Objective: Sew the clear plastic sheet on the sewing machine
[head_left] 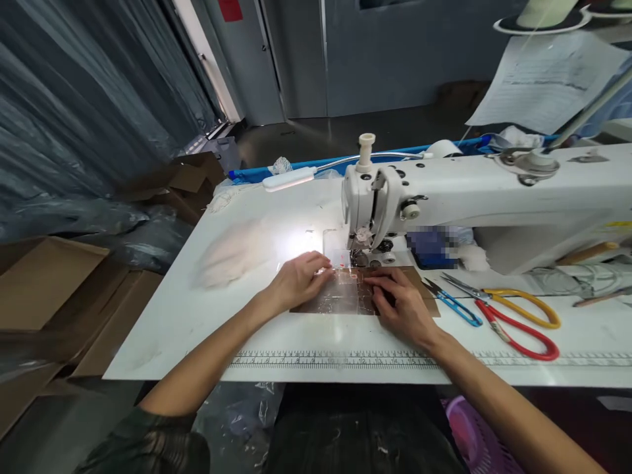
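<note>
Under the presser foot (359,260) of a white sewing machine (474,191), a shiny clear plastic piece (340,299) lies over a flat brown sheet (427,303). My left hand (299,280) comes in from the left, thumb and fingers pinched at the plastic's upper left edge. To the right, my right hand (402,306) rests on the plastic and brown sheet with its fingers stretched forward and the thumb apart. Both hands are close to the needle area. Glare hides the plastic's exact edges.
Blue thread snips (457,308), yellow-handled scissors (523,304) and red-handled scissors (523,336) lie right of my right hand. A printed ruler (340,361) runs along the front edge. A lamp (289,179) lights the white table (172,316). Cardboard boxes (54,280) stand left.
</note>
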### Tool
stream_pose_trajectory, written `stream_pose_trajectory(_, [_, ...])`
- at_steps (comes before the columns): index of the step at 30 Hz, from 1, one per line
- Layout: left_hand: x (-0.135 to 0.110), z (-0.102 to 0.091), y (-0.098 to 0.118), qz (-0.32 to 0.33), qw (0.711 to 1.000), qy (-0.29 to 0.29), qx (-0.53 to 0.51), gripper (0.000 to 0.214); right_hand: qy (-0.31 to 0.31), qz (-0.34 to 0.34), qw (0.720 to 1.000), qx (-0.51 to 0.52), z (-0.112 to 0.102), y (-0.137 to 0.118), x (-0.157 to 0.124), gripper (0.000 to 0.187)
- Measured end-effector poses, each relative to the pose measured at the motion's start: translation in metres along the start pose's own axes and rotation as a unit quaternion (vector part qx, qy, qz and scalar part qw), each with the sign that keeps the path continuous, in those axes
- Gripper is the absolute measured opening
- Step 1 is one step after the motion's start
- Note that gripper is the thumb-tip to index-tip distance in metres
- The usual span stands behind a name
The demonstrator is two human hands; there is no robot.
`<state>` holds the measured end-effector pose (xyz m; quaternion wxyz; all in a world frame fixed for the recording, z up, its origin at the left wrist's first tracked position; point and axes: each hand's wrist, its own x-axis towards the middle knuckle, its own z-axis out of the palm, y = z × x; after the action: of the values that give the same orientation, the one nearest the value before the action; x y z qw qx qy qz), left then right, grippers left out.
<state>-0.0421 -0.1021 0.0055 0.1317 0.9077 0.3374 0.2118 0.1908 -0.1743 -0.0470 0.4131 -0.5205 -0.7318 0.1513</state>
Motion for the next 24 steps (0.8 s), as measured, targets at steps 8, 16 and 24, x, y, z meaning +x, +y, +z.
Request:
stream_pose_trajectory(8, [-0.006,0.017,-0.02,-0.047,0.997,0.05,0.04,0.022,-0.018,0.029,0.999,-0.024,-0.001,-0.004,0.003,0.029])
stream_pose_trajectory(16, [-0.01,0.016,0.012,0.033,0.996,0.019,-0.082,0.02,-0.018,0.039,0.998,0.043,-0.01,-0.011,0.009,0.027])
stream_pose_trajectory(24, [-0.015,-0.009,0.051,-0.092,0.857,-0.192,-0.47,0.015,-0.31,0.111,0.875,0.354,-0.028,-0.037,0.019,0.048])
